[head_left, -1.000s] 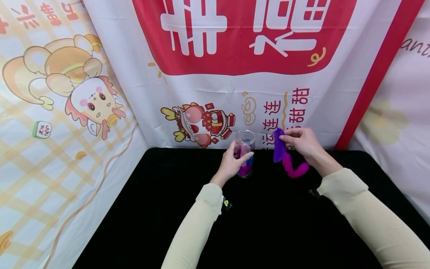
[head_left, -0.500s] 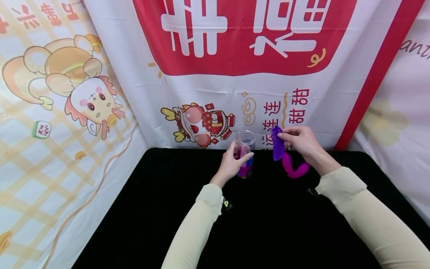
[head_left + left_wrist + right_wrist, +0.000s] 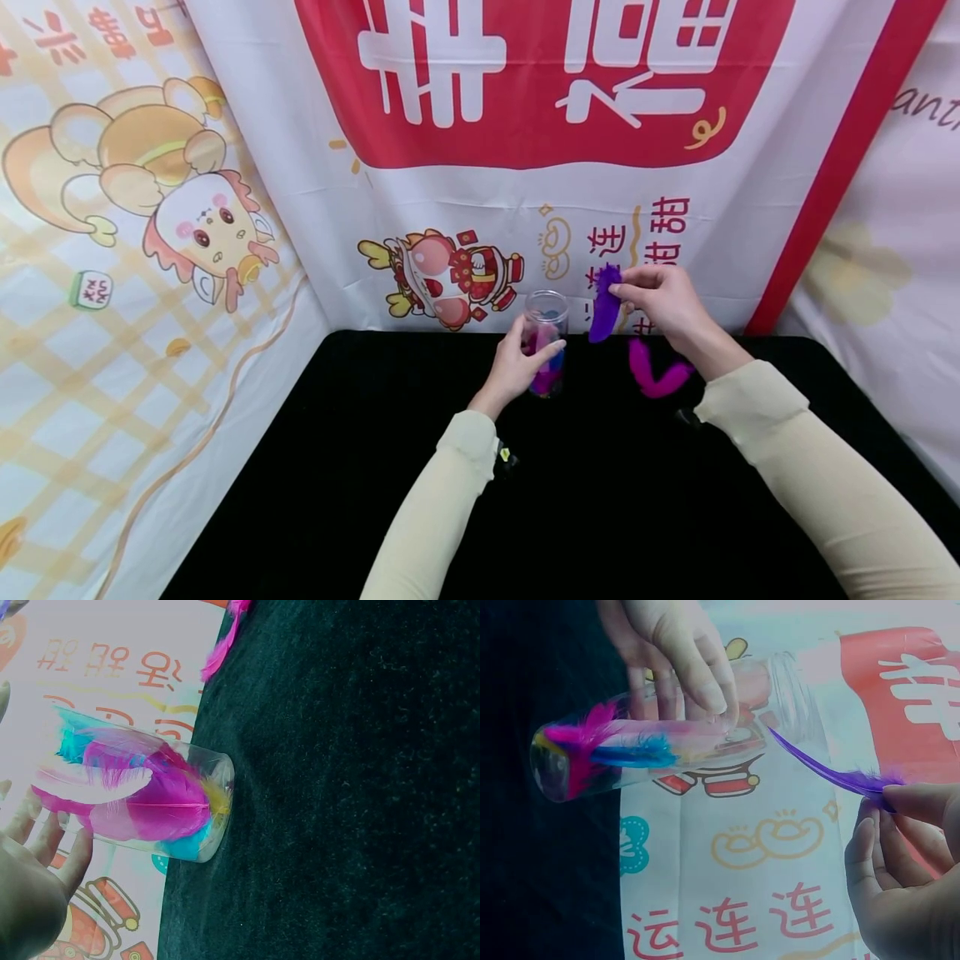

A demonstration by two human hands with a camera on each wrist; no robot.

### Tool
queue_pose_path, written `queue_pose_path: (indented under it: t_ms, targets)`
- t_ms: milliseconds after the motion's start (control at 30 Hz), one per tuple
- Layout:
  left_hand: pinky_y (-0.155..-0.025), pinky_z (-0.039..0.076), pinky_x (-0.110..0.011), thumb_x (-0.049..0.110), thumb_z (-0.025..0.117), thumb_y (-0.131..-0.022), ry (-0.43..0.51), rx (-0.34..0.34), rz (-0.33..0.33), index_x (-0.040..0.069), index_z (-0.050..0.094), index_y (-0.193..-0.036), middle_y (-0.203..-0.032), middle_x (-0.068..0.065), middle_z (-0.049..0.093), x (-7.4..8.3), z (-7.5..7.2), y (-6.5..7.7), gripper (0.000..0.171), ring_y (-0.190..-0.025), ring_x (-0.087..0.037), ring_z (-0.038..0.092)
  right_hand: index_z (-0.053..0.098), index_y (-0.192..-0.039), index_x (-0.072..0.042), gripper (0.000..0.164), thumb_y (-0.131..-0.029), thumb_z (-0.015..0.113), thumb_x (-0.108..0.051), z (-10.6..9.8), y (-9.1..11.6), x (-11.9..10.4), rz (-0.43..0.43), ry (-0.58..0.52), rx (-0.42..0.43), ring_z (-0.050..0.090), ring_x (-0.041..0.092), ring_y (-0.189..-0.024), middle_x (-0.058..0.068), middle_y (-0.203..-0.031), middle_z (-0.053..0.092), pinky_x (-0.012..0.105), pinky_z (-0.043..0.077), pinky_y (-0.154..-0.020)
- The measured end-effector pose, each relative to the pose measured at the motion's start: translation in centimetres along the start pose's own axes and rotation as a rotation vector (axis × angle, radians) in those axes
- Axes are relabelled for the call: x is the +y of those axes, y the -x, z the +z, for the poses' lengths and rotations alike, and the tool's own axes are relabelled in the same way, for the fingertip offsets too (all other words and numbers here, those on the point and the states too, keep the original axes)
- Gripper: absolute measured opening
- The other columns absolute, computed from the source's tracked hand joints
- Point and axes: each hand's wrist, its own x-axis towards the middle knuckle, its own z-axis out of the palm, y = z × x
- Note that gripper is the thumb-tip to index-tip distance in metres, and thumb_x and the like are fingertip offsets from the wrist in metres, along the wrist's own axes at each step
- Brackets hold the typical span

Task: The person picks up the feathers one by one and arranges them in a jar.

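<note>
A clear jar (image 3: 547,310) without a lid stands upright near the back of the black table, with several pink, magenta, blue, white and yellow feathers (image 3: 150,791) inside. My left hand (image 3: 513,367) grips its side, the thumb across the front. To the right, my right hand (image 3: 663,312) pinches a purple feather (image 3: 604,310) between thumb and fingers. The feather hangs slightly tilted beside the jar's mouth; in the right wrist view its thin tip points toward the jar (image 3: 787,697). Below the right hand, magenta feathers (image 3: 656,379) lie on the table in a bent V shape.
The black cloth-covered table (image 3: 585,500) reaches forward to a white and red printed backdrop (image 3: 450,192). Another printed cloth (image 3: 112,333) hangs along the left side, and a pale one (image 3: 885,267) on the right.
My right hand has lifted and moved left with the purple feather, away from the magenta feathers and closer to the jar. The left hand and jar have stayed in place.
</note>
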Motion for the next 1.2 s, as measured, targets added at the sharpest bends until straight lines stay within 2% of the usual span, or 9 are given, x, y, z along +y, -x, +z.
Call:
queue_pose_path:
  t_ms: [333, 567, 767, 1033, 1200]
  targets:
    - [-0.101, 0.051, -0.041, 0.038, 0.076, -0.094, -0.005, 0.002, -0.006, 0.025, 0.053, -0.131, -0.120, 0.006, 0.068, 0.1, 0.0, 0.0, 0.046, -0.116, -0.014, 0.061, 0.068, -0.113, 0.008, 0.030, -0.094, 0.076, -0.014, 0.4, -0.3, -0.7, -0.021, -0.016, 0.027, 0.068, 0.010, -0.068, -0.013, -0.081, 0.074, 0.024, 0.057, -0.065]
    - [-0.100, 0.051, -0.039, 0.042, 0.076, -0.093, -0.007, -0.002, -0.004, 0.025, 0.053, -0.131, -0.119, 0.007, 0.068, 0.1, -0.1, 0.1, 0.047, -0.114, -0.013, 0.062, 0.072, -0.107, 0.010, 0.020, -0.092, 0.075, -0.004, 1.1, -0.8, -1.4, -0.103, -0.099, 0.073, 0.071, 0.013, -0.069, -0.006, -0.081, 0.076, 0.026, 0.059, -0.068]
    - [-0.101, 0.051, -0.040, 0.043, 0.076, -0.093, -0.009, -0.006, -0.010, 0.026, 0.053, -0.131, -0.120, 0.006, 0.068, 0.2, -0.1, 0.0, 0.047, -0.115, -0.014, 0.062, 0.074, -0.102, 0.007, 0.014, -0.090, 0.075, -0.001, 1.7, -1.2, -2.1, -0.151, -0.165, 0.128, 0.071, 0.012, -0.067, -0.003, -0.080, 0.076, 0.027, 0.060, -0.069]
    - [-0.101, 0.051, -0.041, 0.045, 0.076, -0.092, -0.012, -0.002, -0.004, 0.027, 0.053, -0.130, -0.120, 0.007, 0.068, 0.2, -0.1, 0.1, 0.048, -0.116, -0.014, 0.062, 0.074, -0.104, 0.006, 0.017, -0.090, 0.076, -0.002, 2.5, -1.5, -2.8, -0.187, -0.164, 0.163, 0.070, 0.011, -0.068, -0.004, -0.079, 0.076, 0.023, 0.057, -0.067]
    - [-0.100, 0.052, -0.040, 0.046, 0.076, -0.092, -0.011, -0.006, -0.008, 0.027, 0.054, -0.129, -0.120, 0.007, 0.068, 0.2, -0.1, 0.1, 0.047, -0.114, -0.013, 0.062, 0.075, -0.105, 0.005, 0.019, -0.090, 0.078, -0.006, 2.8, -1.6, -3.1, -0.199, -0.150, 0.170, 0.070, 0.011, -0.074, -0.005, -0.081, 0.076, 0.024, 0.057, -0.073]
